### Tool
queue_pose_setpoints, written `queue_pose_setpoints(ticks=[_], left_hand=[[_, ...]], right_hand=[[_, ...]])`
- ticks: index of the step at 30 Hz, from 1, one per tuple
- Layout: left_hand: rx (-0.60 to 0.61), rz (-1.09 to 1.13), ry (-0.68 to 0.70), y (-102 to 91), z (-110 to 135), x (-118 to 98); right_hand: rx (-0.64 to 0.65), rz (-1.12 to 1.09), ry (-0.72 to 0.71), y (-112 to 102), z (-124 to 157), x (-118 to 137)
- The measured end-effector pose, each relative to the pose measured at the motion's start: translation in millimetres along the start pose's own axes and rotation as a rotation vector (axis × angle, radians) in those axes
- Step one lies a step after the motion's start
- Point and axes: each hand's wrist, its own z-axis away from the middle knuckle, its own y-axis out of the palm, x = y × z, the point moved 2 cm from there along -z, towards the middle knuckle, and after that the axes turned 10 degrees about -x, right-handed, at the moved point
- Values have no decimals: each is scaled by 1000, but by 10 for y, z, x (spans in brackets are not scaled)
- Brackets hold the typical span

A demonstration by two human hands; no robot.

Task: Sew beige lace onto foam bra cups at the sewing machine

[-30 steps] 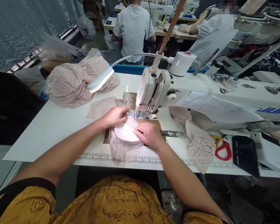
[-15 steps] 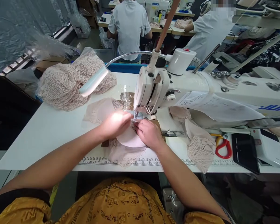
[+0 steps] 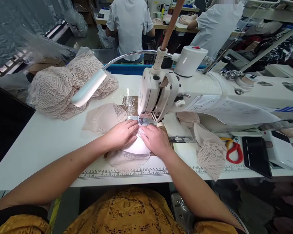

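A pale pink padded bra cup with a lace border [image 3: 136,148] lies under the needle area of the white sewing machine [image 3: 158,94]. My left hand [image 3: 123,134] rests on the cup's left side, its fingers stretched flat toward the presser foot [image 3: 141,121]. On the other side my right hand [image 3: 154,138] has its fingers bent, gripping the cup's edge close to the foot. Both sets of fingertips nearly meet just in front of the needle, and they hide part of the fabric. A second sheer cup piece [image 3: 102,117] spreads out behind my left hand.
Stacked lace pieces [image 3: 56,87] sit at the table's back left, beneath a lamp [image 3: 89,87]. To the right are another lace piece [image 3: 211,157], red-handled snips [image 3: 235,152] and a black phone-like device [image 3: 256,156]. A printed ruler [image 3: 127,174] runs along the front edge. Two people work beyond.
My left hand has come down from a raised, curled pose near the needle to lie flat on the cup. My right hand stays by the foot. The view has shifted slightly.
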Motion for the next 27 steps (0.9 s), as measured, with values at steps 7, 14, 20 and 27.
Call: queue_pose_setpoints(ticks=[7,14,20,27], left_hand=[[48,23,79,39,-41,146],[114,39,176,-16,-97,335],[96,-72,146,-199,-64,229],[23,-31,92,-98,-5,-10]], right_hand=[[-4,48,29,-25,-37,23],[-13,35,37,-40,-46,7],[-80,-81,62,-47,-2,-69],[-137,-199,-12,-43,47,-49]])
